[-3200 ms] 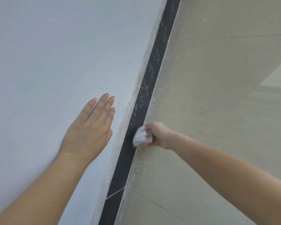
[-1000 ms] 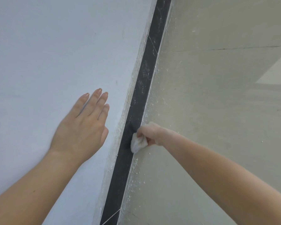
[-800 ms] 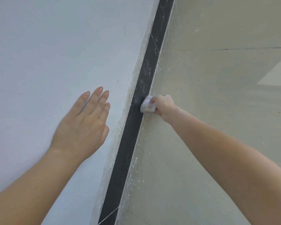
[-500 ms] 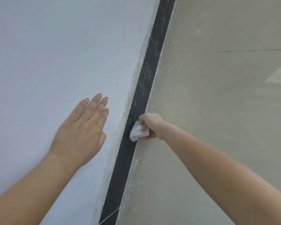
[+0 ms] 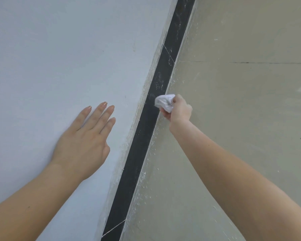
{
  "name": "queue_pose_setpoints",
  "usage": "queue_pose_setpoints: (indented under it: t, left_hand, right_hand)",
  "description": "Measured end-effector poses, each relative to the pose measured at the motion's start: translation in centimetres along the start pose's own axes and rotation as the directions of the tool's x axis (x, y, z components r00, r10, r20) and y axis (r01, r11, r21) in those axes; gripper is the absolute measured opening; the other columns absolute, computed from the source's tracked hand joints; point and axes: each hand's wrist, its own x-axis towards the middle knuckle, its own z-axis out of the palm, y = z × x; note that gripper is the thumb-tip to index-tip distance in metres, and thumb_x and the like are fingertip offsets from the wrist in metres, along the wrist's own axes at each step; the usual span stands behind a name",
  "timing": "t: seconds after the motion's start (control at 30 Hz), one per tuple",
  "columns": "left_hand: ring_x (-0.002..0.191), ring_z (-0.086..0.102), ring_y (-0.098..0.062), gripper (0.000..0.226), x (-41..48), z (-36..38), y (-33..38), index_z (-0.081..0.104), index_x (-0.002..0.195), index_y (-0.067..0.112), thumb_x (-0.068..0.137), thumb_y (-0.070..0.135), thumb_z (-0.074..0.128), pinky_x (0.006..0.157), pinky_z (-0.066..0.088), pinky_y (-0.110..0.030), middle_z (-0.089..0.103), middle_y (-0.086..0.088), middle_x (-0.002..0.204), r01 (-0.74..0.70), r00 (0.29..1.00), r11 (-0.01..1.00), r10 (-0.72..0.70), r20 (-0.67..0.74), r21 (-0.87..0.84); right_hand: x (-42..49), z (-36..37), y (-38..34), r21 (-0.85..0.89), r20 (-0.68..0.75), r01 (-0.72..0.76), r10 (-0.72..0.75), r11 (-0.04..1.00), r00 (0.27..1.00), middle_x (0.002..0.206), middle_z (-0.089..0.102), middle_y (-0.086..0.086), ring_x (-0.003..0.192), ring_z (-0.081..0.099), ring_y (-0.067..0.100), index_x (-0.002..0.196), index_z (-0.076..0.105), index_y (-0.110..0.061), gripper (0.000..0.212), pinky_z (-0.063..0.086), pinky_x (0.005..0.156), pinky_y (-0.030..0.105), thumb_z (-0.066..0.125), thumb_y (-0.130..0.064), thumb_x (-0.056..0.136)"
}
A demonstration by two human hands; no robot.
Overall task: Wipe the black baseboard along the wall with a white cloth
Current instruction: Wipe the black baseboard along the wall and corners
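Black baseboard (image 5: pixel 142 136): counted one, seen as a narrow strip slanting from bottom centre to top right, between one pale wall (image 5: pixel 59 49) and one beige floor (image 5: pixel 241 127). Looked matte, streaked with whitish dust and scratches higher up, crossed by two thin pale lines, edged with white specks on the floor side. Counted one white cloth (image 5: pixel 163 101), bunched, pressed against the strip's floor edge, gripped in the curled fingers of the right hand (image 5: pixel 180 111). Found the left hand (image 5: pixel 87 140) flat on the wall, fingers straight, holding nothing.
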Motion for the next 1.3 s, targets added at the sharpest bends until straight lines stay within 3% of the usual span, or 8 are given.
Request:
queue_pose_setpoints:
  t: [0.17,0.3,0.4,0.5,0.57,0.7,0.97,1.3]
  left_hand:
    - [0.145,0.01,-0.026,0.064,1.5,-0.7,-0.4,0.031,0.143,0.004,0.086,0.029,0.018,0.119,0.002,-0.041,0.015,-0.014,0.156,0.062,0.998,0.997,-0.063,0.022,0.047]
    - [0.145,0.012,-0.026,0.064,1.9,-0.9,-0.4,0.032,0.142,0.004,0.086,0.031,0.019,0.119,0.002,-0.04,0.018,-0.013,0.155,0.062,0.995,0.997,-0.065,0.079,0.039]
    - [0.146,0.006,-0.024,0.064,1.9,-1.4,0.1,0.028,0.143,0.007,0.086,0.032,0.013,0.118,-0.002,-0.041,0.014,-0.011,0.156,0.095,0.988,0.993,-0.103,0.117,0.067]
    - [0.139,-0.028,-0.026,0.062,2.1,-2.2,0.7,-0.006,0.146,0.013,0.086,0.026,-0.002,0.109,-0.025,-0.041,-0.022,-0.009,0.153,0.111,0.979,0.986,-0.131,0.158,0.126]
    - [0.127,-0.043,-0.026,0.061,2.4,-2.8,1.0,-0.022,0.141,0.012,0.087,0.032,-0.002,0.099,-0.033,-0.041,-0.039,-0.009,0.145,0.086,0.962,0.98,-0.128,0.241,0.177]
    - [0.137,-0.034,-0.025,0.064,3.4,-4.8,1.7,-0.016,0.146,0.011,0.095,0.039,0.01,0.101,-0.028,-0.043,-0.04,-0.008,0.141,0.137,0.9,0.982,-0.179,0.397,0.133]
    - [0.143,-0.022,-0.023,0.063,6.0,-9.9,0.3,0.0,0.151,0.017,0.095,0.038,0.017,0.116,-0.012,-0.042,-0.02,-0.006,0.156,0.296,0.857,0.955,-0.274,0.437,0.019]
    - [0.142,-0.024,-0.024,0.061,10.2,-8.4,-0.2,0.004,0.151,0.015,0.096,0.035,0.021,0.111,-0.021,-0.044,-0.02,-0.007,0.156,0.158,0.95,0.983,-0.124,0.288,-0.099]
  right_hand:
    - [-3.4,-0.1,3.2,-0.449,0.316,-0.19,0.355,0.873,0.88,0.08,0.062,0.014,0.055,0.062,0.024,0.089,0.056,-0.001,0.013,0.05,0.044,0.024,0.049,-0.009,0.081]
    - [-2.0,1.7,1.3,-0.248,0.342,-0.166,0.247,0.954,0.907,0.099,0.063,0.019,0.061,0.066,0.024,0.111,0.055,0.007,0.026,0.056,0.048,0.029,0.049,-0.002,0.087]
    - [-0.6,3.1,-1.4,-0.208,0.278,-0.09,0.147,0.974,0.949,0.094,0.064,0.019,0.064,0.066,0.027,0.098,0.058,0.005,0.014,0.061,0.062,0.035,0.05,-0.001,0.088]
    - [0.0,3.4,-3.2,-0.2,0.186,-0.036,0.074,0.979,0.98,0.08,0.059,0.013,0.084,0.067,0.03,0.079,0.053,-0.006,0.008,0.056,0.087,0.043,0.05,0.0,0.084]
    - [0.2,2.5,-4.4,-0.212,0.135,0.012,0.017,0.977,0.991,0.077,0.059,0.008,0.073,0.065,0.02,0.093,0.056,-0.004,0.012,0.056,0.084,0.036,0.051,-0.003,0.082]
    - [-1.0,0.2,-7.1,-0.253,0.089,-0.025,0.049,0.967,0.995,0.067,0.047,0.002,0.057,0.047,0.016,0.088,0.048,-0.009,0.007,0.04,0.051,0.018,0.049,-0.004,0.082]
    - [-4.8,-4.4,-9.9,-0.564,0.116,-0.042,0.129,0.825,0.985,0.064,0.052,0.007,0.054,0.049,0.021,0.081,0.05,-0.005,0.009,0.045,0.063,0.029,0.059,-0.006,0.08]
    - [-3.3,-2.9,-9.8,-0.772,0.224,0.077,0.156,0.631,0.962,0.094,0.063,0.01,0.078,0.061,0.02,0.109,0.057,-0.001,0.029,0.053,0.069,0.027,0.059,-0.022,0.088]
